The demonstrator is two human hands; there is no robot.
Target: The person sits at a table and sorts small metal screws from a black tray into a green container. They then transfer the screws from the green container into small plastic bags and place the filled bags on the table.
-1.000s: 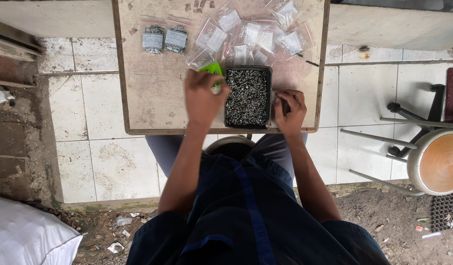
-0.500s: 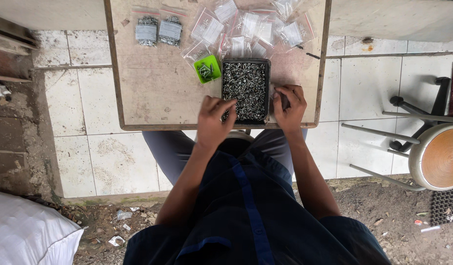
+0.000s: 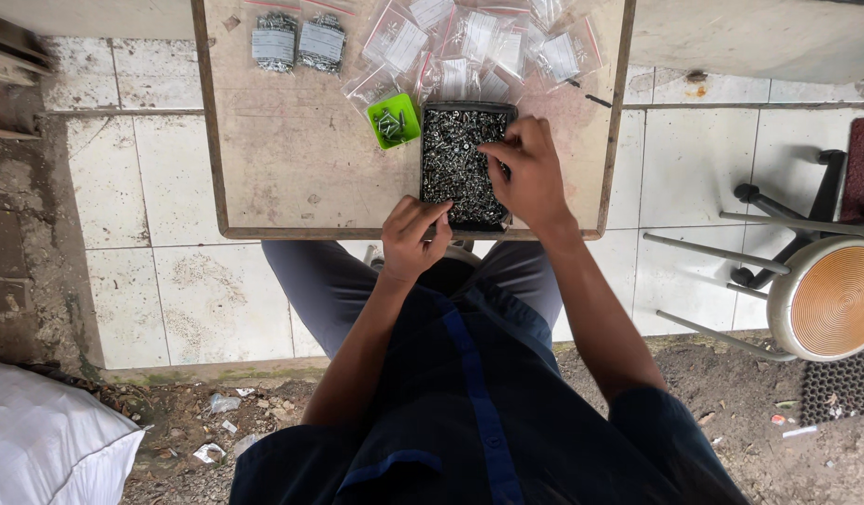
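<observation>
Seen from above: a pale, worn surface [image 3: 301, 168] with a dark wooden rim, set over a floor of light tiles [image 3: 161, 281]. Below the tiles, a strip of bare earth with scraps of litter. At the bottom left corner of the view, a white sack [image 3: 49, 449]. To the right, well apart from the surface, a round stool [image 3: 829, 299] with an orange-brown seat on metal legs.

On the surface, at the near edge and right of centre, a black rectangular tray [image 3: 455, 154] filled with small silvery screws. Along the far edge, toward the right corner, a heap of clear plastic bags [image 3: 479, 42] with small metal parts inside, overlapping one another. At the far edge left of centre, two packed bundles of screws [image 3: 296, 39] side by side. Just beside the tray's far left corner, touching or nearly so, a small green dish [image 3: 393, 122] with a few screws in it.

Right hand [image 3: 525, 173] over the tray's right half, fingers bent and pinched together among the screws; impossible to tell whether a screw sits between the fingertips. Left hand [image 3: 413, 234] at the near edge of the surface, fingers curled, fingertips against the tray's near left corner; nothing visibly held.
</observation>
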